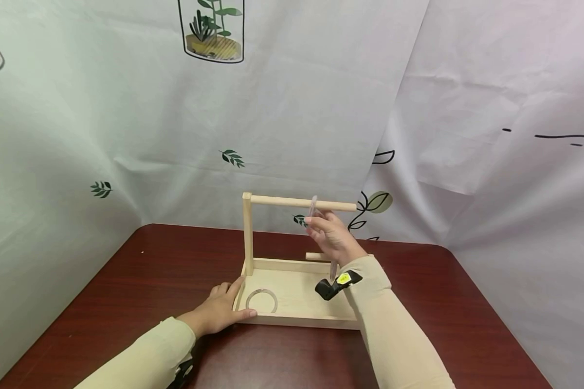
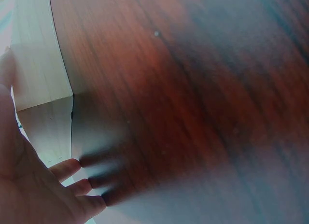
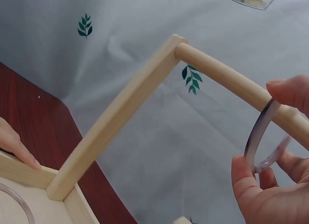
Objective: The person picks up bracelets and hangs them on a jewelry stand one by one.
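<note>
My right hand (image 1: 334,237) pinches a clear bangle (image 3: 259,134) between thumb and fingers at the upper rod (image 3: 227,77) of a wooden stand. The bangle appears to be around the rod, towards its free right end. Another clear bangle (image 1: 261,290) lies in the left of the stand's tray (image 1: 297,321). Below my right wrist, a translucent piece (image 1: 333,270), seemingly another bangle, shows by the short lower rod (image 1: 316,256); my hand partly hides it. My left hand (image 1: 219,309) rests at the tray's front left corner, thumb on the front rim, fingers along the left side.
A wooden post (image 1: 248,232) rises from the tray's left side and carries the upper rod. The stand sits on a dark red-brown table (image 1: 175,270). Behind it hangs a white cloth (image 1: 282,119) printed with leaves and jars.
</note>
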A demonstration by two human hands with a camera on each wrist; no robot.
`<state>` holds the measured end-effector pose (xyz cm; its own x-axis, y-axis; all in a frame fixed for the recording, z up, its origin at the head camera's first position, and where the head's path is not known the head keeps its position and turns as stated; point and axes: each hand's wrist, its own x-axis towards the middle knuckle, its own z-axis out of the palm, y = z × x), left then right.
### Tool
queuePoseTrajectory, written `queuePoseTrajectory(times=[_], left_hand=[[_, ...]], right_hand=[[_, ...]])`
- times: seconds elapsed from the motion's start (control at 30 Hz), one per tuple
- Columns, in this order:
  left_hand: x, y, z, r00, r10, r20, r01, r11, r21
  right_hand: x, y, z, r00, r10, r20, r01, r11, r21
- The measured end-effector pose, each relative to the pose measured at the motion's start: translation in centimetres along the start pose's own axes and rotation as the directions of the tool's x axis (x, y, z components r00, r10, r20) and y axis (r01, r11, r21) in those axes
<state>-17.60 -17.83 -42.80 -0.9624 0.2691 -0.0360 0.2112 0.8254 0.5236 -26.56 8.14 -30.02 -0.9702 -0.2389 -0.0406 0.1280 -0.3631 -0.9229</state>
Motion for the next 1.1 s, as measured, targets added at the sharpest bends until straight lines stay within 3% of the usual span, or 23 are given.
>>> queuePoseTrajectory(times=[0.23, 1.1], left_hand=[[0.1, -0.1, 0.1, 1.000, -0.002, 0.001, 0.002, 1.000, 0.005], [0.1, -0.1, 0.2, 1.000, -0.018, -0.001, 0.018, 1.000, 0.001]], right_hand=[[0.5, 0.4, 1.1, 0.999, -0.010, 0.034, 0.008, 0.999, 0.045], [1.8, 1.8, 4.6, 0.994, 0.009, 0.108, -0.009, 1.000, 0.005]])
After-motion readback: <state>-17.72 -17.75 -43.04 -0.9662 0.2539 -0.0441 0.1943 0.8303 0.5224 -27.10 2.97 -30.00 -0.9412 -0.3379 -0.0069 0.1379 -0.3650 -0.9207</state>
